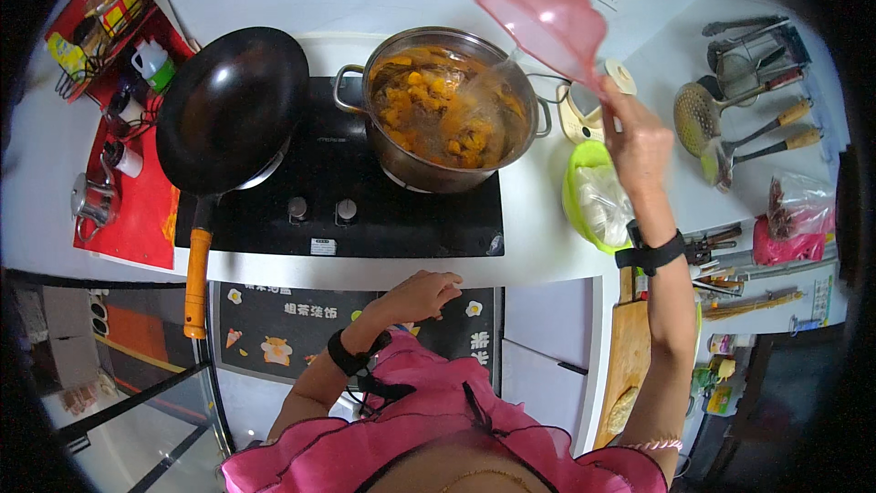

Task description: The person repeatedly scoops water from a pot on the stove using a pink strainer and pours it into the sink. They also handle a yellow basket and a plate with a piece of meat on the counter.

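My right hand (636, 140) grips the handle of a pink translucent plastic water ladle (547, 14), raised and tipped over the right side of a two-handled steel stockpot (438, 174). Water (489, 79) streams from the ladle into the pot. Inside, orange-yellow chunks of food (417, 99) lie in brownish liquid with a disturbed surface. My left hand (421, 294) hangs in front of the counter's edge, below the cooktop, fingers loosely bent and holding nothing.
A black wok (233, 109) with a wooden handle sits on the left of the black gas cooktop (410, 226). A green basin (571, 202) holding a plastic bag is right of the stove. Skimmers and spatulas (698, 116) hang at right; bottles and a metal kettle (94, 198) stand left.
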Demonstrator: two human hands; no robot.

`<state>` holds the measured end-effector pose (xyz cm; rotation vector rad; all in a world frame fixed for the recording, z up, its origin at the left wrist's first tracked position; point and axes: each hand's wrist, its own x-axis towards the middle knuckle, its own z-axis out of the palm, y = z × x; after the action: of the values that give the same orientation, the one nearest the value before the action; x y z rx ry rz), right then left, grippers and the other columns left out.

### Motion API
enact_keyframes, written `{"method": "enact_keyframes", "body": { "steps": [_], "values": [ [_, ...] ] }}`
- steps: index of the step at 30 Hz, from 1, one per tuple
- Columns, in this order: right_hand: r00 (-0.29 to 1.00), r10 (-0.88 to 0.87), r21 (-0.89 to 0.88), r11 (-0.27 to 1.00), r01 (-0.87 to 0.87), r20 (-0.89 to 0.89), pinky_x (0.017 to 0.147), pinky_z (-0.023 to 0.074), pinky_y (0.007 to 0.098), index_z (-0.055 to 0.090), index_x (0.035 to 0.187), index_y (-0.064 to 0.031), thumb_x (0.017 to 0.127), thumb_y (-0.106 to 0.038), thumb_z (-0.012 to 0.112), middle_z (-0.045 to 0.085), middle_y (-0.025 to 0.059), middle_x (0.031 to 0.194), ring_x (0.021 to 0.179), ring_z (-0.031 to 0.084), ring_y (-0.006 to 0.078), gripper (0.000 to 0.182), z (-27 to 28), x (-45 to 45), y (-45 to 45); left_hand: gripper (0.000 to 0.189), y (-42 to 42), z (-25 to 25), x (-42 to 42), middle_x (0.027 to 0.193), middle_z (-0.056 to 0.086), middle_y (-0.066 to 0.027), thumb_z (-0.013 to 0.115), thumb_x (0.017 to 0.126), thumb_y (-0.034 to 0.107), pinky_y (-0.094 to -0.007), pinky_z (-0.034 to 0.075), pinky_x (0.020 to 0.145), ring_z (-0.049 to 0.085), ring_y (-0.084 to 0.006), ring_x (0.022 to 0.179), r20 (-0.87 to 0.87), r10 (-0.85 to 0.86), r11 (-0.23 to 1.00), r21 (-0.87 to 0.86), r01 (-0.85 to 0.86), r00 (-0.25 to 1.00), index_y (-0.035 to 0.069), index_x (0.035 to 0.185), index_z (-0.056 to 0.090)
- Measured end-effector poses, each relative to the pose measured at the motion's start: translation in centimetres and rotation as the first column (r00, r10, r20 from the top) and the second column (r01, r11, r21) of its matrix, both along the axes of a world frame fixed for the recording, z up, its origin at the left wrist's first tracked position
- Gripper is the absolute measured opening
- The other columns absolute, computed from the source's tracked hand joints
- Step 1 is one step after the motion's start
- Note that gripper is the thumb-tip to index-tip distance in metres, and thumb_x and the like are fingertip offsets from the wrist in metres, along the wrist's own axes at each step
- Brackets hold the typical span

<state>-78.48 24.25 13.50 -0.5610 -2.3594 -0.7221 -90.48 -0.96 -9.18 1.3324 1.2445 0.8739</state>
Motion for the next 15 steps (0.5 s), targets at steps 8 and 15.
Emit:
{"method": "enact_keyframes", "body": {
  "steps": [8,15],
  "values": [
    [0.965,-0.248,-0.611,0.778,0.149,-0.08,0.056,0.0474,0.0364,0.062,0.103,-0.0099,0.074,-0.011,0.059,0.06,0.0126,0.067,0.059,0.059,0.0244,0.029,-3.3,1.7,-2.4,0.03,1.4,3.0,3.6,0.091,0.062,-0.0198,0.049,0.087,0.02,-0.0353,0.048,0.066,0.063,-0.03,0.077,-0.234,-0.101,0.987,0.096,0.127,0.967,-0.003,0.106,0.054],
    [0.552,-0.641,-0.755,0.066,-0.653,-0.533,0.037,0.0352,0.0249,0.057,0.066,-0.0046,0.078,-0.017,0.062,0.05,0.0016,0.052,0.039,0.043,0.0091,0.018,-2.6,17.5,-6.0,0.027,4.5,7.1,13.2,0.089,0.06,-0.0224,0.049,0.088,0.02,-0.0367,0.045,0.069,0.059,-0.0365,0.083,-0.377,-0.383,0.873,0.151,0.464,0.843,0.0,0.105,0.056]
  ]
}}
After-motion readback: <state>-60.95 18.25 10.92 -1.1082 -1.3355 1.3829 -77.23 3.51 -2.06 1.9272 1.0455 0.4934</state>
